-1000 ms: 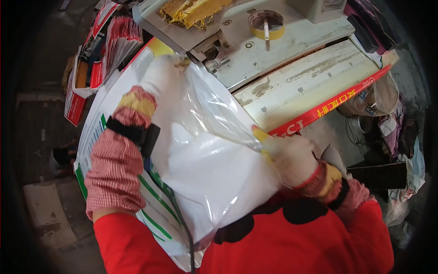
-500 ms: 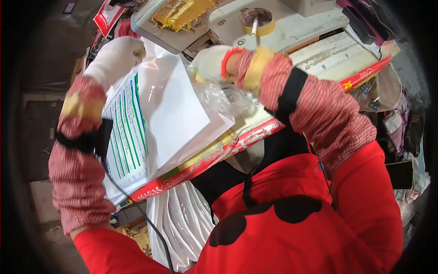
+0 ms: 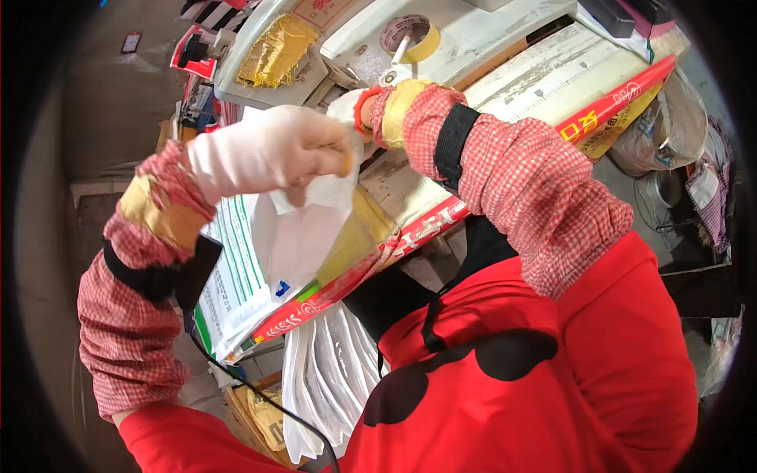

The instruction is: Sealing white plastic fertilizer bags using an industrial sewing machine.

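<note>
— Both gloved hands have drawn together since half a second ago: then they gripped the white plastic bag (image 3: 303,229) at separate corners, now they meet at its top edge, right by the tape roll (image 3: 410,38) on the workbench (image 3: 505,47).

— What's the bench like?

— Pale grey, worn and scuffed, with a ruled strip along its front and a red band (image 3: 441,225) under that edge. It's the biggest thing; everything else sits against it.

— And the bag?

— Thin, glossy, crumpled film, hanging from the hands down across the bench's front edge, over a stack of white sheets printed with green lines (image 3: 233,276). It has dropped lower and narrower than before.

— The hands?

— Left hand (image 3: 268,150), in a white cotton glove, is closed in a pinch on the bag's top, just in front of the bench. Right hand (image 3: 351,106) is mostly hidden behind the left hand and its own red checked sleeve (image 3: 520,181); it touches the bag, but I can't tell how its fingers are set.

— Anything else?

— A yellow woven bundle (image 3: 276,51) on the bench's left end, more white bags (image 3: 323,378) hanging below the bench edge, a clear sack (image 3: 670,118) off its right end.
</note>
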`<state>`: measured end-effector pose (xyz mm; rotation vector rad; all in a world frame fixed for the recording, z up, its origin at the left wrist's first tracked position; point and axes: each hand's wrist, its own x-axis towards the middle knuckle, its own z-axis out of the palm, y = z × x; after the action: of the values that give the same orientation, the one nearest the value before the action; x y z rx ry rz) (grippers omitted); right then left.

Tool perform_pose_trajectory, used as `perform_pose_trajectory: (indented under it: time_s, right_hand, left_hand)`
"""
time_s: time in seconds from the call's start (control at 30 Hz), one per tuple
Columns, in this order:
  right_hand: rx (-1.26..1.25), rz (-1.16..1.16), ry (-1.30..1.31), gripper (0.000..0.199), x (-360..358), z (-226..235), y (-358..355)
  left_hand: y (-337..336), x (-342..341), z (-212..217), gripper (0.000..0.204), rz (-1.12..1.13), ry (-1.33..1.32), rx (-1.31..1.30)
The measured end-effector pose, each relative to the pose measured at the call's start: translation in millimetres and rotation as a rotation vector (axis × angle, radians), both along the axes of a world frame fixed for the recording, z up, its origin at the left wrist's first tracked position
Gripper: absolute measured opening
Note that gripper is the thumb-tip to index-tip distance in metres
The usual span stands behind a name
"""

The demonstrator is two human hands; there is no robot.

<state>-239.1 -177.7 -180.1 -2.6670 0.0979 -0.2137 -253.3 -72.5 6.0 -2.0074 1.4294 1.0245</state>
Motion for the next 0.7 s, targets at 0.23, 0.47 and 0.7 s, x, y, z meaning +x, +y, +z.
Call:
perform_pose_trajectory:
  time_s: [0.23,0.47,0.7]
  right_hand:
    - [0.111,-0.246,-0.026,0.021,7,-10,32]
    - [0.498,0.032,-0.562,0.015,-26,-55,113]
    - [0.644,-0.217,-0.46,0.025,-86,-9,124]
  left_hand:
    - [89,25,18,0.03,-0.584,-0.467,0.59]
    - [106,-59,-40,0.021,-1.045,0.085,0.002]
    - [99,-48,-38,0.023,-0.944,0.155,0.084]
